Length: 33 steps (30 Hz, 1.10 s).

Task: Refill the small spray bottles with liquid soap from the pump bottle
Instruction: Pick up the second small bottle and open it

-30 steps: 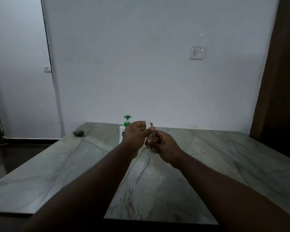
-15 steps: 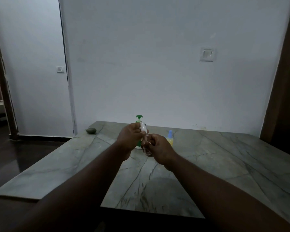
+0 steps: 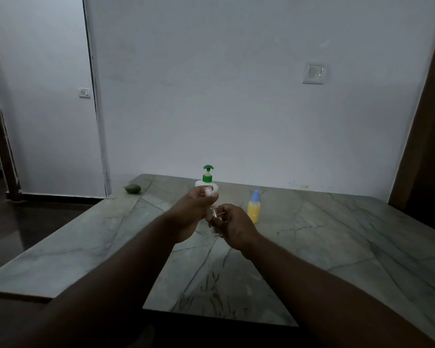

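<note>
Above the table (image 3: 337,247), before the pump bottle (image 3: 207,177), holds a clear spray bottle (image 3: 214,212) nearly upright, top leaning slightly left; left hand (image 3: 195,212) pinching its cap, right hand (image 3: 234,228) curled round its base.

Marble table (image 3: 337,234): pump bottle (image 3: 207,175), yellow bottle (image 3: 253,209), dark lump (image 3: 133,188).
</note>
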Each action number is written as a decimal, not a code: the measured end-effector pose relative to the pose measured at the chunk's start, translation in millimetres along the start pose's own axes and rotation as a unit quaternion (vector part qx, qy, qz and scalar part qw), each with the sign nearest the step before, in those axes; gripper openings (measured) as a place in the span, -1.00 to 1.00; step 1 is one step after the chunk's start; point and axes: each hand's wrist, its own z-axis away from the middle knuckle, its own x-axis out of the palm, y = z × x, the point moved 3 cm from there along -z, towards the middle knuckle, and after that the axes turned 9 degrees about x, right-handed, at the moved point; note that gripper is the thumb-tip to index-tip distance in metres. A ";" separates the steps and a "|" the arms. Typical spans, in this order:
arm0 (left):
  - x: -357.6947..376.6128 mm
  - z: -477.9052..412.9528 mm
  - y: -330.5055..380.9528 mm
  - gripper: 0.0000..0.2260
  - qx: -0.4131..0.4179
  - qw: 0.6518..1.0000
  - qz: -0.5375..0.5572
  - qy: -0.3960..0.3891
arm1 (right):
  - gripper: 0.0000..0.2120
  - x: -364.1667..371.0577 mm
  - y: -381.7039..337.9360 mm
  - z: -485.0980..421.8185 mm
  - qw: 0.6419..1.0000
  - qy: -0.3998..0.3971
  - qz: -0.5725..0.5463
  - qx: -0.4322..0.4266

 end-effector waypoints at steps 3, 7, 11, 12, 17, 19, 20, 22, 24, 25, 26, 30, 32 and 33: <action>-8.2 0.1 0.3 -0.68 0.013 0.999 -0.016 0.035 | -0.74 -0.6 3.2 -0.4 1.000 -0.002 -0.021 0.000; -14.0 -2.6 -1.4 -0.73 0.019 0.989 -0.096 0.114 | -0.71 6.3 2.0 0.0 1.000 -0.014 0.003 -0.002; -18.4 -7.2 -0.4 -0.76 0.030 0.979 -0.080 0.187 | -0.66 10.2 2.2 -1.1 0.999 -0.018 0.030 -0.003; -21.1 -8.6 0.8 -0.78 0.034 0.975 -0.070 0.209 | -0.65 10.8 3.7 -1.2 0.999 -0.018 0.037 -0.002; -51.5 -10.4 10.5 -0.77 0.090 0.953 -0.081 0.279 | -0.67 6.4 13.8 -4.2 0.999 -0.004 0.041 0.003; -69.8 -5.9 12.7 -0.77 0.112 0.940 -0.128 0.297 | -0.69 2.7 18.4 -7.2 0.999 0.004 0.036 0.010; -78.9 -2.2 11.2 -0.77 0.114 0.931 -0.173 0.301 | -0.70 1.4 20.4 -8.6 0.999 0.006 0.033 0.015; -95.2 7.2 2.5 -0.76 0.097 0.907 -0.291 0.291 | -0.72 0.4 22.5 -11.4 0.999 0.008 0.024 0.021; -106.3 17.8 -10.5 -0.76 0.078 0.874 -0.406 0.256 | -0.73 2.0 22.3 -13.6 1.000 0.009 0.018 0.022; -109.5 22.7 -17.1 -0.76 0.072 0.858 -0.453 0.232 | -0.73 3.8 21.8 -14.6 1.000 0.009 0.013 0.023; -111.1 26.8 -22.8 -0.75 0.067 0.843 -0.493 0.205 | -0.74 5.8 21.2 -15.6 1.000 0.010 0.008 0.022; -107.2 34.3 -36.6 -0.71 0.061 0.800 -0.588 0.107 | -0.78 17.9 19.1 -17.5 1.000 0.008 -0.010 0.020; -104.7 33.2 -36.7 -0.72 0.059 0.801 -0.588 0.096 | -0.75 23.2 17.3 -17.6 1.000 0.003 -0.013 0.022; -103.2 31.9 -35.9 -0.72 0.057 0.803 -0.586 0.092 | -0.73 25.2 16.6 -17.6 1.000 0.002 -0.015 0.023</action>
